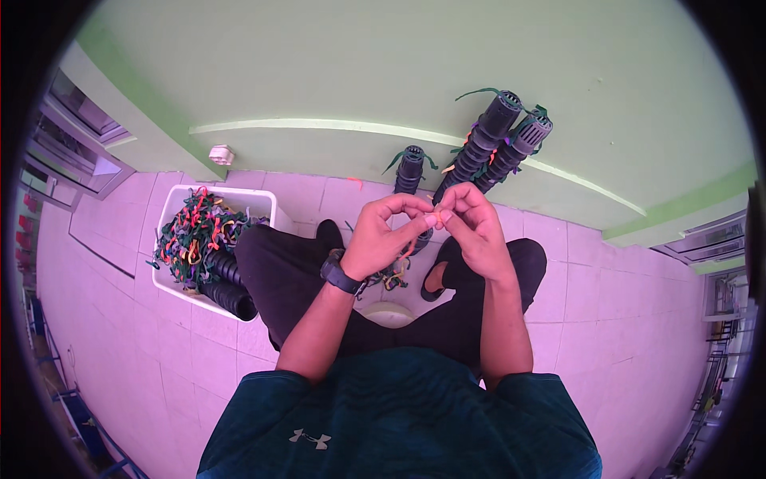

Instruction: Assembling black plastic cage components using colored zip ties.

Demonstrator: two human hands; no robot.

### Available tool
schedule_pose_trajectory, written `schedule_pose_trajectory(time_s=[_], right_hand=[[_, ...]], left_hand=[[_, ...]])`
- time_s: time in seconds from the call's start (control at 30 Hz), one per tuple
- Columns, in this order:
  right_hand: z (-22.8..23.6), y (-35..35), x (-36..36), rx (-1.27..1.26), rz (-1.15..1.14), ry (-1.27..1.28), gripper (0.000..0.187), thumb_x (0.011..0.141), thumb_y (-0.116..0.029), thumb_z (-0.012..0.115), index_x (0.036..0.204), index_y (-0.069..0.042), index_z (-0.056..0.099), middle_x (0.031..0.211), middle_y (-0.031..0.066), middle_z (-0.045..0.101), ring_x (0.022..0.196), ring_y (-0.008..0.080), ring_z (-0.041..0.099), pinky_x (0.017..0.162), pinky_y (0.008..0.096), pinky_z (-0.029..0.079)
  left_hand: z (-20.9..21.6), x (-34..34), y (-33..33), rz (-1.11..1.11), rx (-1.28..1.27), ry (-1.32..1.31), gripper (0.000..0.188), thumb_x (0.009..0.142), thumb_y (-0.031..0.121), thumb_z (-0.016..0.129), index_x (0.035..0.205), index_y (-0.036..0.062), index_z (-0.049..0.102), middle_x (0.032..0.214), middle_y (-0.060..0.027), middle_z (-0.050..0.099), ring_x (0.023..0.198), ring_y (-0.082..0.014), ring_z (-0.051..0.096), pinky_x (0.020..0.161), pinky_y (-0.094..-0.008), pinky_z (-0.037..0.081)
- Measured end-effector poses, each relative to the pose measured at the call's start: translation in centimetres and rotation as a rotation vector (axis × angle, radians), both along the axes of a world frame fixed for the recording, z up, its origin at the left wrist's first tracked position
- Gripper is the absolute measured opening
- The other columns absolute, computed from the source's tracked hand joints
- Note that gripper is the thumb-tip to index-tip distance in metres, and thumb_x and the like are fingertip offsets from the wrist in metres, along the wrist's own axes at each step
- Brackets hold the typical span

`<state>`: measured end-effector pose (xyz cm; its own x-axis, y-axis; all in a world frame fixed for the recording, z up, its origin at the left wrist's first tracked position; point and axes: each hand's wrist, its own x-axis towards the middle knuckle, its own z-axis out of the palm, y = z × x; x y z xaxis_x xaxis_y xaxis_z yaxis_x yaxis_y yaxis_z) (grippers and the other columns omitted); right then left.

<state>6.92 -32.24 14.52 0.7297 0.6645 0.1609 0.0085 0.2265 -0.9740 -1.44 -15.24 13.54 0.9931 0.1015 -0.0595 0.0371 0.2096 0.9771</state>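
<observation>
Held up over my lap, an orange strip [412, 245] runs between my two hands. My left hand [383, 231], with a dark watch at the wrist, pinches it between thumb and fingertips. The fingertips of my right hand [477, 235] are closed on the same strip, almost touching the left ones. Beyond the hands stands a short black ribbed tube [410, 169] with green strips at its top; its lower part is partly hidden by my hands. Loose coloured strips [392, 276] lie on the floor between my feet.
To my left, a white bin [169, 279] holds a tangle of coloured strips [199, 231] and black ribbed tubes [227, 299]. Taller black tubes [483, 144] lean against the green wall [335, 72]. A pale round seat [388, 314] shows between my legs. An orange scrap [355, 182] lies near the wall.
</observation>
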Motion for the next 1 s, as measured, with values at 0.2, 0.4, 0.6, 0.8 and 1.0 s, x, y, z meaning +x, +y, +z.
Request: schedule_pose_trajectory(time_s=[0.2,0.4,0.6,0.8,1.0], right_hand=[[-0.3,0.1,-0.5,-0.108,-0.103,-0.161,0.012,0.094,0.001,0.055,0.105,-0.002,0.053,0.087,-0.0013,0.058,0.082,0.0057,0.056,0.076,0.0227,0.043],[-0.2,0.4,-0.5,-0.083,-0.127,-0.192,0.011,0.093,0.002,0.055,0.103,-0.001,0.054,0.084,-0.0009,0.058,0.078,0.0066,0.055,0.072,0.0229,0.043],[-0.6,0.7,-0.6,-0.147,-0.148,-0.303,0.010,0.091,0.003,0.056,0.101,0.001,0.055,0.079,0.0010,0.057,0.073,0.0075,0.053,0.065,0.0255,0.042],[-1.0,0.6,-0.5,-0.150,-0.140,-0.310,0.012,0.090,0.003,0.057,0.101,0.001,0.055,0.079,0.0007,0.057,0.071,0.0072,0.050,0.064,0.0253,0.041],[-1.3,0.6,-0.2,-0.089,-0.206,-0.226,0.011,0.089,0.002,0.059,0.099,0.001,0.057,0.081,0.0030,0.057,0.069,0.0088,0.049,0.064,0.0260,0.041]], left_hand=[[-1.6,-0.4,0.9,-0.018,0.065,-0.019,0.017,0.091,0.004,0.065,0.106,-0.0032,0.067,0.093,-0.0078,0.069,0.081,-0.0105,0.065,0.075,-0.0249,0.051],[-1.3,-0.1,0.4,0.038,0.053,-0.087,0.013,0.089,0.003,0.063,0.099,-0.0042,0.068,0.091,-0.0074,0.070,0.082,-0.0102,0.065,0.076,-0.0259,0.052],[-1.9,0.2,0.5,0.062,0.185,-0.041,0.011,0.084,0.005,0.066,0.088,-0.0037,0.071,0.081,-0.0047,0.070,0.077,-0.0082,0.063,0.074,-0.0252,0.051],[-2.1,0.3,0.2,0.080,0.204,-0.092,0.014,0.084,0.005,0.065,0.091,-0.0039,0.072,0.081,-0.0055,0.071,0.076,-0.0094,0.065,0.072,-0.0256,0.052],[-1.9,0.1,0.2,0.091,0.239,-0.068,0.016,0.085,0.004,0.063,0.092,-0.0037,0.074,0.080,-0.0066,0.072,0.076,-0.0091,0.065,0.071,-0.0243,0.052]])
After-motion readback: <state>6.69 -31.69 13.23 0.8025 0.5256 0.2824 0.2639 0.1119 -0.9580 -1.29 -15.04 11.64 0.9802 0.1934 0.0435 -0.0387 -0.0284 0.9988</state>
